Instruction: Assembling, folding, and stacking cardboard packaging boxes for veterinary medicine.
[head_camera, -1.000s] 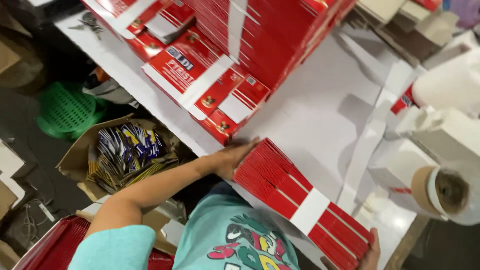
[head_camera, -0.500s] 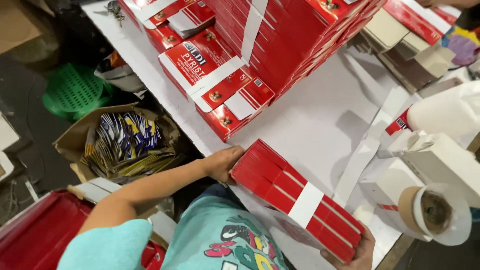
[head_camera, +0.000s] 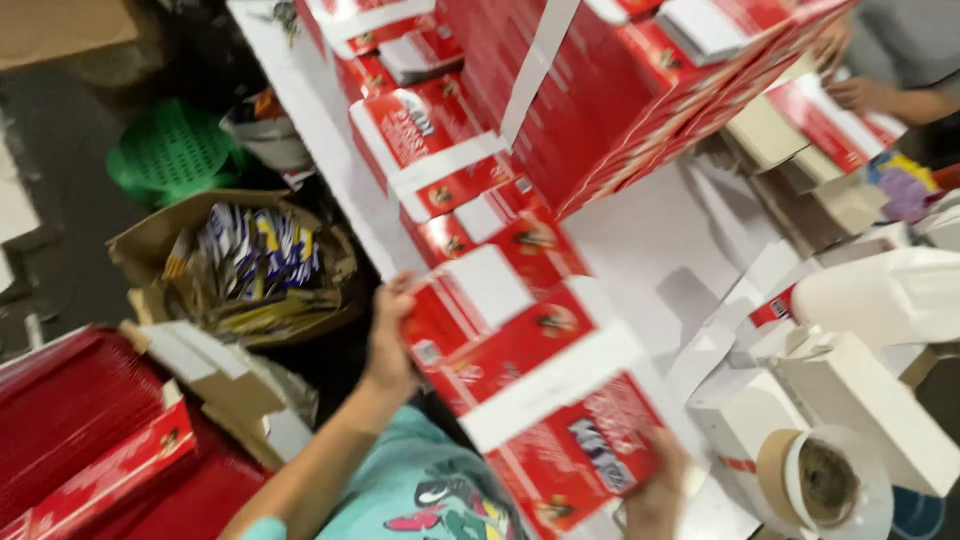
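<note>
- One banded bundle of red cartons (head_camera: 530, 400) is held between two hands, the left hand (head_camera: 388, 345) and the right hand (head_camera: 655, 490).
- One tape roll (head_camera: 825, 485) is seen right of the bundle.
- One green basket (head_camera: 170, 150) and one open cardboard box of sachets (head_camera: 245, 265) are seen left of the bundle.
</note>
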